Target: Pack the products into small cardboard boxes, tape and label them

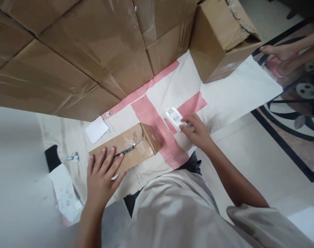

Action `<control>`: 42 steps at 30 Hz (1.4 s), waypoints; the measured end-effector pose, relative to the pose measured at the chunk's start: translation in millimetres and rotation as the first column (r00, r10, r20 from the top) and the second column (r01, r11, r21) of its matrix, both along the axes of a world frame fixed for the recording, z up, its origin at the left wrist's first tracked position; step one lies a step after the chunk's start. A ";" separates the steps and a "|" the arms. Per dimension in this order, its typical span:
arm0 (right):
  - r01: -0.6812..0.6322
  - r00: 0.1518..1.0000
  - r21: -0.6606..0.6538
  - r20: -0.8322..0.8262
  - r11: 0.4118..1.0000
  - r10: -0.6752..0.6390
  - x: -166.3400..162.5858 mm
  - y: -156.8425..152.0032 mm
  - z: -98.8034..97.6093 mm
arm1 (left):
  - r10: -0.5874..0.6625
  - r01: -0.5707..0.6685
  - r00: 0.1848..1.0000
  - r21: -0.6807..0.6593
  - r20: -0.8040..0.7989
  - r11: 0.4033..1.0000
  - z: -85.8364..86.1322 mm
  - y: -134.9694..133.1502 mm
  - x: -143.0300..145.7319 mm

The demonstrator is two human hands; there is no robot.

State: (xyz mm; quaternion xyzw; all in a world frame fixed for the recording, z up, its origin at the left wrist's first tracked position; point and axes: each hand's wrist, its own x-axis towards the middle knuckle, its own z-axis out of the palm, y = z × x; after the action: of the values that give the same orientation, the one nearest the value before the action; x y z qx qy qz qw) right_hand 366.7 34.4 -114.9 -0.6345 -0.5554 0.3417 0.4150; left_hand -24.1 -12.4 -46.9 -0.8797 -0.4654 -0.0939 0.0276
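My left hand (104,172) lies with fingers spread on the top of a small cardboard box (128,137). Along that top runs a slit showing something dark green, and clear tape shines near the box's right end. Over the cloth to the right, my right hand (195,131) has its thumb and fingers closed on the near end of a white tape dispenser (173,116). The fingers hide part of that end.
Large taped cardboard boxes (94,44) form a wall at the back. An opened carton (211,44) stands at the back right. White paper (97,129) and crumpled scraps (73,157) lie on the pink-and-white cloth (157,113). Another person's feet (278,57) show far right.
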 end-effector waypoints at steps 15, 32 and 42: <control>-0.114 0.991 -0.208 0.052 0.972 0.127 4.3 33.1 13.4 | -0.350 0.351 0.767 0.106 0.537 0.930 1.9 -28.4 138.6; 0.012 0.982 -0.092 0.191 0.996 0.005 4.5 19.2 24.2 | 0.121 -0.075 0.804 -0.102 0.582 0.992 -125.4 67.0 255.5; 0.073 0.984 -0.329 -0.127 0.942 -0.121 -8.2 -20.4 16.9 | 0.163 -0.107 0.828 -0.134 0.536 0.985 -121.7 67.0 256.1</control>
State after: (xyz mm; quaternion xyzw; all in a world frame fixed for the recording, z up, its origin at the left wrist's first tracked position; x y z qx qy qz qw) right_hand 358.5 14.0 -98.1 -0.6938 -0.4282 0.4524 0.3614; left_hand 232.0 54.6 -168.6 -0.7817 -0.5191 -0.3151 -0.1424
